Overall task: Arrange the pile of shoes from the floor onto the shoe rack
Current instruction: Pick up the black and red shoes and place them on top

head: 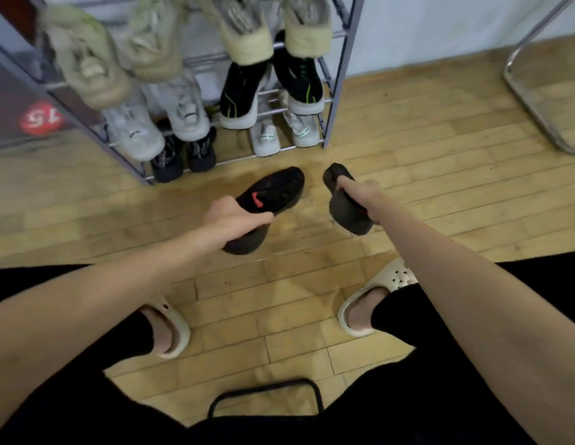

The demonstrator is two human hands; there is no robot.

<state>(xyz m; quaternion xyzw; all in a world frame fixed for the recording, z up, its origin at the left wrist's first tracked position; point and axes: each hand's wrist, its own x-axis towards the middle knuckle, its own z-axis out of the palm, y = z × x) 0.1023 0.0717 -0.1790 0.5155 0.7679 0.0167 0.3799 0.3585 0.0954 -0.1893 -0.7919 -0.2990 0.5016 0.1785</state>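
Both hands are loaded in front of the grey metal shoe rack (339, 75): left hand (230, 221) grips a black sneaker with a red logo (270, 195), right hand (364, 195) clutches its dark, blurred mate (344, 207), both above the wooden floor (424, 175).

red swoosh logo on black shoe (273, 192), blurred unreadable white characters on red round sign (40, 117)
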